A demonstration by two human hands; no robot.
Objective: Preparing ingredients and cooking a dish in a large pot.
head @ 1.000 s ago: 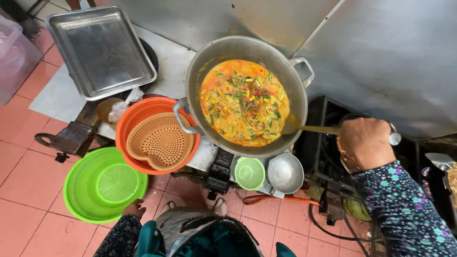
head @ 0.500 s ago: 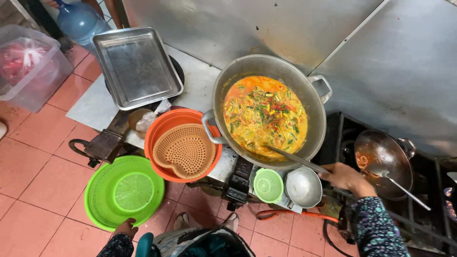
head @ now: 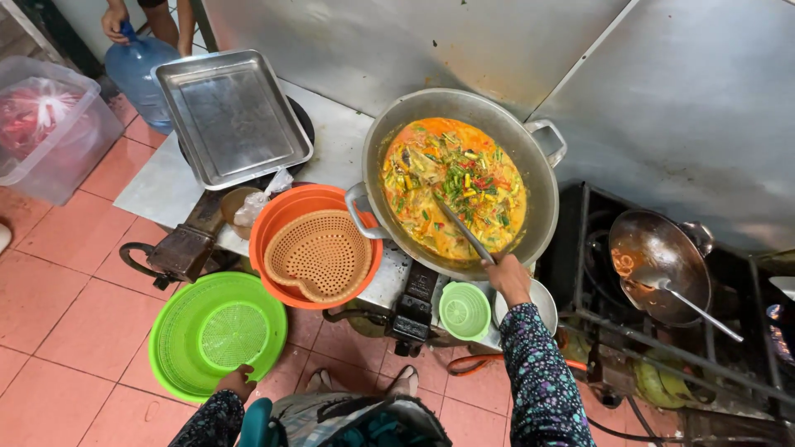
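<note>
A big metal wok [head: 538,219] holds orange curry with green and red vegetables. My right hand [head: 508,277] grips a long metal ladle [head: 464,232] by its handle at the wok's near rim, the ladle's end down in the curry. My left hand [head: 235,382] holds the near edge of a green plastic basin [head: 178,343] with a green strainer inside, low over the tiled floor. Beside it stands an orange basin [head: 277,219] with a heart-shaped orange basket in it.
A steel tray [head: 232,116] lies on the counter at the left. A small green strainer [head: 464,310] and a metal bowl [head: 546,302] sit below the wok. A dirty wok [head: 658,257] with a ladle rests on the right burner. Another person stands by a blue water jug [head: 137,70].
My right hand moved left from the stove's right side to the big wok's near rim, swinging the ladle into the curry. The view shifted, bringing the jug and the second wok into sight.
</note>
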